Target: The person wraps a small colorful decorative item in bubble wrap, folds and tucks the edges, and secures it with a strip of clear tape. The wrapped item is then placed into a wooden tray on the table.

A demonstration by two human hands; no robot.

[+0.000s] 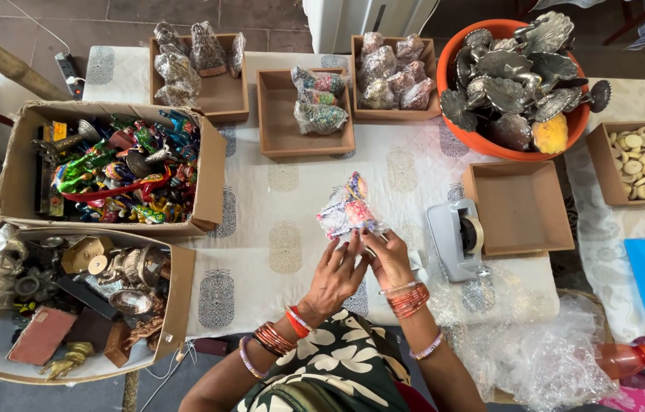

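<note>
Resting just above both hands, a small multicoloured figurine wrapped in clear bubble film (pixel 347 207) sat over the white printed tablecloth (pixel 284 198), its lower edge pinched between the fingertips. The left hand (pixel 335 275) was curled with its fingers closed on the bottom of the wrap, and the right hand (pixel 389 259) gripped the same bundle from the other side, thumb and fingers pressed to the film (the two hands touched each other at the fingertips).

Just right of the right hand stood a grey tape dispenser (pixel 456 238), beside an empty shallow brown cardboard tray (pixel 519 207). Farther up the cloth, three more brown trays held wrapped pieces: one (pixel 219 91) at the left, a middle one (pixel 284 122) with colourful bundles, and one (pixel 364 114) filled with pale ones. A round orange plastic tub (pixel 490 145) was heaped with silvery metal leaf-shaped dishes. At the right edge a tray (pixel 604 164) contained pale round wooden discs. On the left, an open cardboard box (pixel 21 164) was packed with brightly painted figurines, and a lower cardboard box (pixel 177 294) held brass and metal ornaments. Crumpled clear bubble film (pixel 536 343) lay near the right elbow.
</note>
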